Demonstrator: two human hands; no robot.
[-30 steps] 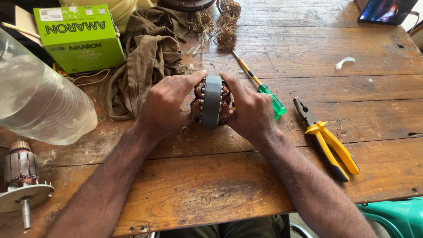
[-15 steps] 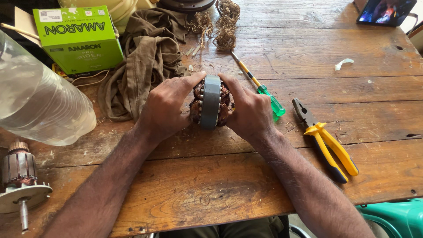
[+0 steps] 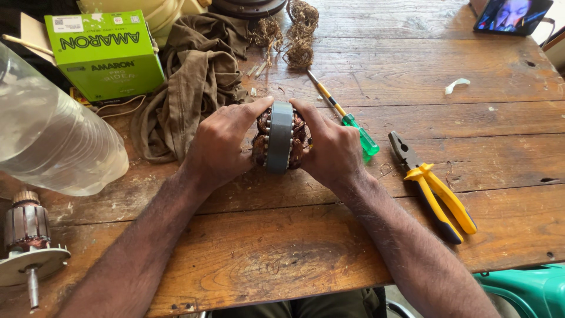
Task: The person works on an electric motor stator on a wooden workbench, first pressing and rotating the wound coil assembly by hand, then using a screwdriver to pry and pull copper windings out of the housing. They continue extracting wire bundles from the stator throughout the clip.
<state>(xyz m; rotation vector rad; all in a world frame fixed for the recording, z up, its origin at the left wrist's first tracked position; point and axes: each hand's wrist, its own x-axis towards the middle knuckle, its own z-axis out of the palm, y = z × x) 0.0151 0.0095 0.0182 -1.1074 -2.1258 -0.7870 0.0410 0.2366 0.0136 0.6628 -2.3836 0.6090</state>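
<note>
1. The left hand [image 3: 220,144] and right hand [image 3: 329,147] clasp one motor stator [image 3: 279,136] from either side; the fingers of both are curled tight against its copper windings, and it stands on edge on the wooden table [image 3: 282,247], near the middle.
2. The near table edge runs just below the forearms, with bare wood between it and the hands. More bare wood lies to the far right.
3. Right of the stator lie one green-handled screwdriver [image 3: 344,115], just beside the right hand, and one pair of yellow-handled pliers [image 3: 432,185], a little apart.
4. One brown cloth [image 3: 197,76] lies bunched just beside the left hand.
5. One green cardboard box [image 3: 106,53], rectangular, with a white label at its far corner, sits at the far left.
6. One clear plastic bottle [image 3: 53,141] lies at the left edge, one motor rotor [image 3: 26,235] nearer below it.
</note>
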